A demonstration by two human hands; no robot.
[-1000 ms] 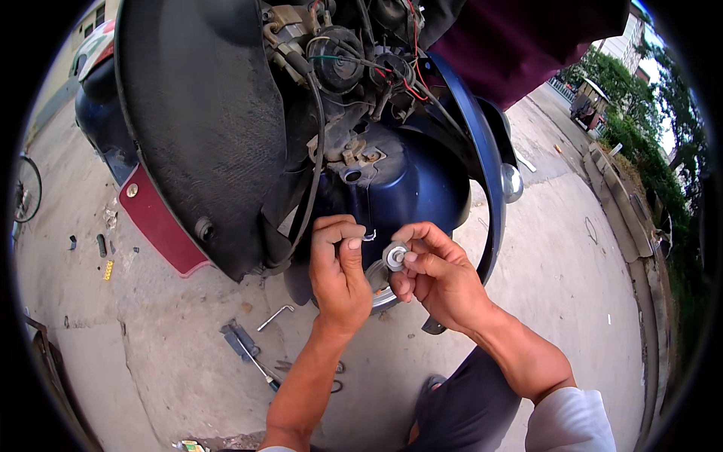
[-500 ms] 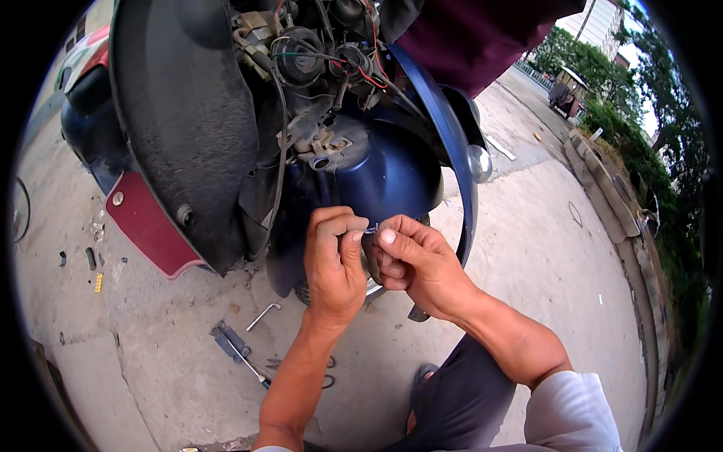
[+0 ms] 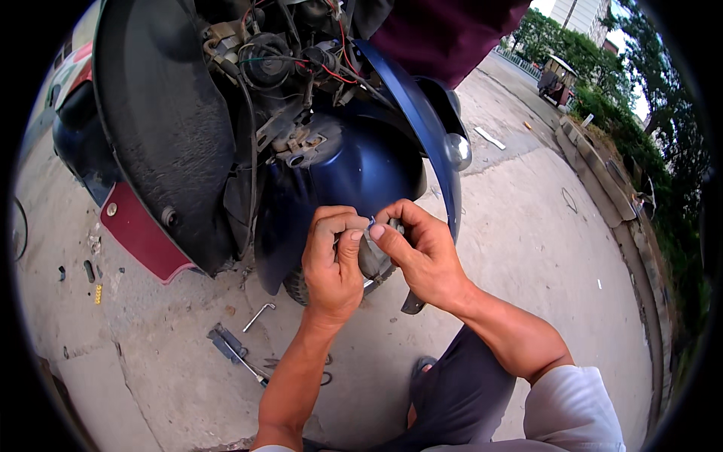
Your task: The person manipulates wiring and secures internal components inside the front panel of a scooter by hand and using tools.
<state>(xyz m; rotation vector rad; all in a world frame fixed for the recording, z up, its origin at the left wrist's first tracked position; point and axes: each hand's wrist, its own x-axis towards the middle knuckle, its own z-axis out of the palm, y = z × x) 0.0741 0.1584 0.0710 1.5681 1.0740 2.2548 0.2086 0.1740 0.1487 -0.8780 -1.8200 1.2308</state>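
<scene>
In front of the vehicle's blue front mudguard, both hands meet at a short, thin bluish piece that looks like wire. My left hand pinches one end of it between thumb and forefinger, the other fingers curled in. On the other side, my right hand is closed too, its thumb and forefinger at the piece's other end. Most of the piece is hidden by the fingertips. Behind the hands, part of the front wheel shows under the mudguard.
Above the mudguard lie exposed parts with red and green wires. A large black panel with a maroon flap stands at left. On the concrete are an L-shaped wrench and a screwdriver. A kerb runs along the right.
The view has shifted, so the vehicle sits a little further left. My right thumb has bent in closer to the bluish piece, which now points more upward. Both hands stay together.
</scene>
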